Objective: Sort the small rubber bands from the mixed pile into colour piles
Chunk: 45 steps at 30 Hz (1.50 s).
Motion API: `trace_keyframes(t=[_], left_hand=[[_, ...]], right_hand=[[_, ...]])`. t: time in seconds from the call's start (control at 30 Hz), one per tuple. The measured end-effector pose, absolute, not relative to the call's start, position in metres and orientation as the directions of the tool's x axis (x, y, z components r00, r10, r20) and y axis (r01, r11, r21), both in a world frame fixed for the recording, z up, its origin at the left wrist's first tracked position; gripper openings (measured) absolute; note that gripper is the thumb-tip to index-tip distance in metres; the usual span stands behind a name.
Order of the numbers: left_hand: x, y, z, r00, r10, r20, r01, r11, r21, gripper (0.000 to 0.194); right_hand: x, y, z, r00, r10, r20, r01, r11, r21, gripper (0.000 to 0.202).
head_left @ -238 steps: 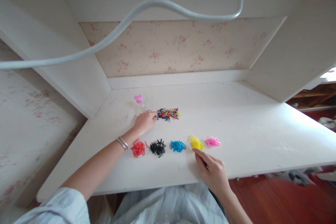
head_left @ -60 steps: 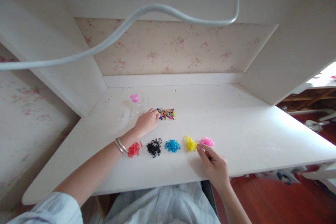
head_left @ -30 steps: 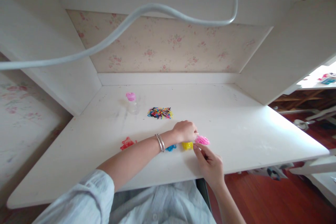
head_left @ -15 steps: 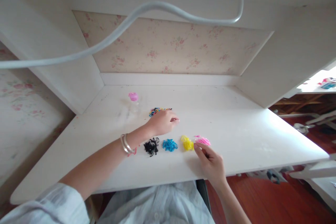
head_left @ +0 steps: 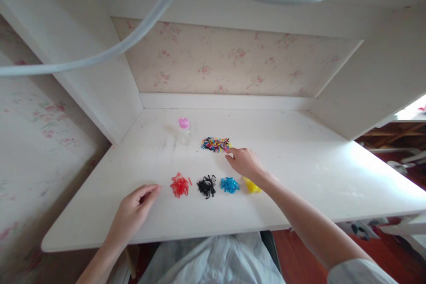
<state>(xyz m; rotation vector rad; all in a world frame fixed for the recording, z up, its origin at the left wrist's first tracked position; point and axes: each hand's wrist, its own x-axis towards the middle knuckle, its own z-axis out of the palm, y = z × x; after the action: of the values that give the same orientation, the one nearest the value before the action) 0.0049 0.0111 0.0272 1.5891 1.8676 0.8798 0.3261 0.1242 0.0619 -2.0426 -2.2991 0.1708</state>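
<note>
A mixed heap of small multicoloured elastic bands (head_left: 215, 144) lies mid-table. At its right edge is my right hand (head_left: 245, 163), index finger and thumb apart, with nothing visible between them. My left hand (head_left: 136, 207) hovers left of the red elastic bands (head_left: 179, 185), its thumb and fingertips pressed together; anything inside is too small to make out. Along the same row sit black elastic bands (head_left: 207, 186), blue elastic bands (head_left: 229, 185) and yellow elastic bands (head_left: 251, 185). My right forearm partly covers the yellow pile and hides the pink one.
A clear bottle with a pink cap (head_left: 183, 123) stands behind the heap, to the left. The white table (head_left: 316, 164) meets a back panel and side panels. Across the top of the view runs a white cable (head_left: 146, 22).
My left hand has gone from the mixed heap to beside the red pile. My right hand has moved from the yellow and pink piles to the mixed heap. The view has shifted slightly.
</note>
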Motion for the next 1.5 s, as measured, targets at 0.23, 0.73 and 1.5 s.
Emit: trace_keyframes(t=[0.23, 0.73, 1.5], left_hand=[[-0.003, 0.013, 0.013, -0.094, 0.992, 0.083, 0.632, -0.005, 0.775, 0.032], [0.001, 0.013, 0.014, -0.105, 0.994, 0.039, 0.587, 0.03, 0.809, 0.03], [0.008, 0.017, 0.014, -0.081, 0.996, 0.027, 0.705, 0.038, 0.708, 0.034]], right_hand=[[0.313, 0.151, 0.043, -0.101, 0.993, -0.056, 0.994, 0.098, -0.057, 0.039], [0.36, 0.151, 0.044, -0.109, 0.994, 0.025, 0.872, 0.108, -0.477, 0.05], [0.489, 0.105, 0.027, -0.147, 0.911, -0.386, 0.638, -0.21, -0.74, 0.04]])
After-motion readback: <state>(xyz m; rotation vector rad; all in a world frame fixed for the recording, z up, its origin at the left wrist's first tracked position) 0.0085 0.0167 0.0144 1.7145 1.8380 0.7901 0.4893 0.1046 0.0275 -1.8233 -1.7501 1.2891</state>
